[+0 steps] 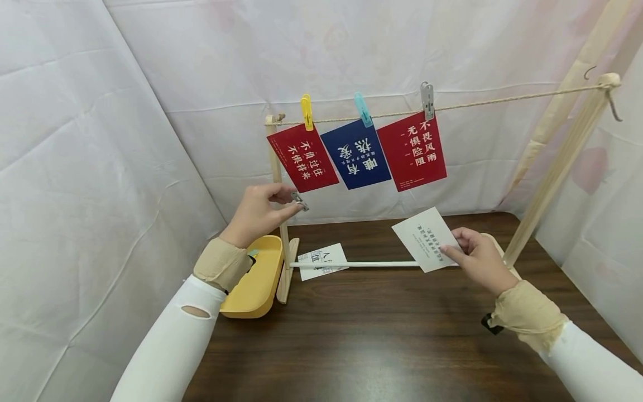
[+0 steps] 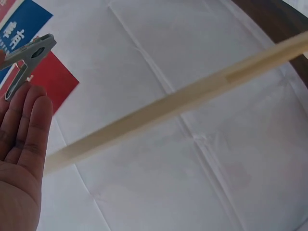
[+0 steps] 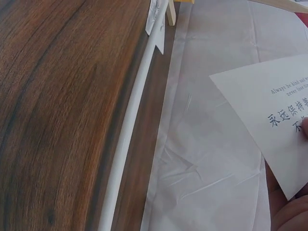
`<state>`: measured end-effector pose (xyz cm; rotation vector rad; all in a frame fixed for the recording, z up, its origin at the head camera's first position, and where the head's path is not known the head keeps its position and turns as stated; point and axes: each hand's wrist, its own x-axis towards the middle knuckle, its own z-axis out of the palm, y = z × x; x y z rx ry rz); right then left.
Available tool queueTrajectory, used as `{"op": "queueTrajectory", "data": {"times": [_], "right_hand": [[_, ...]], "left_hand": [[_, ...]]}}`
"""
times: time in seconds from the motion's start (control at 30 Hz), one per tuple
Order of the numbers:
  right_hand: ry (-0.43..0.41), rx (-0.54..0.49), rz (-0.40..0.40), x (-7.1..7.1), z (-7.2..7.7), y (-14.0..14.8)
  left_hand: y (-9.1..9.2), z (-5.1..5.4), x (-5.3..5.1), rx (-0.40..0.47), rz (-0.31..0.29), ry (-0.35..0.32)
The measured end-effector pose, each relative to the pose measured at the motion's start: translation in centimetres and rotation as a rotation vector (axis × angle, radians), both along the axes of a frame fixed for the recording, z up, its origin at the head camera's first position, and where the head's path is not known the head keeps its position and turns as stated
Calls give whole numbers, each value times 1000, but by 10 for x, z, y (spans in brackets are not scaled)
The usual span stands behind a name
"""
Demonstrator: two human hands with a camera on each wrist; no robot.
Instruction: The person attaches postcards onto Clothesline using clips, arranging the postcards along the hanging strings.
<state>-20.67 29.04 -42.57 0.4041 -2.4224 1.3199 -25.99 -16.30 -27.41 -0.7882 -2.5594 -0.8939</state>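
Note:
Between thumb and fingers, my left hand [image 1: 261,212] pinches a grey clothespin [image 1: 300,201], just below the left red card [image 1: 303,157]. The left wrist view shows that clothespin [image 2: 32,57] close up. A white card with printed writing [image 1: 427,240] is held at its right edge by my right hand [image 1: 479,259], above the table. On the twine [image 1: 512,100] hang three cards: the left red one under a yellow clothespin [image 1: 307,111], a blue card [image 1: 356,155] under a light blue clothespin [image 1: 362,109], and another red card [image 1: 413,152] under a grey clothespin [image 1: 427,100].
Wooden posts [image 1: 557,173] carry the twine, with a white rod [image 1: 374,264] low between them. Another white card [image 1: 321,261] lies on the dark wooden table [image 1: 372,335] by the rod. A yellow tray [image 1: 256,301] stands at the left, partly behind my forearm.

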Motion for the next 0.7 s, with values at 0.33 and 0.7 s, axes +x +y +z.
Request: {"op": "queueTrajectory", "data": {"times": [0.33, 0.7], "right_hand": [[-23, -61, -23, -1, 5, 1], [4, -135, -34, -3, 12, 1]], "left_hand": [[21, 14, -2, 23, -56, 79], [48, 32, -3, 21, -100, 13]]}}
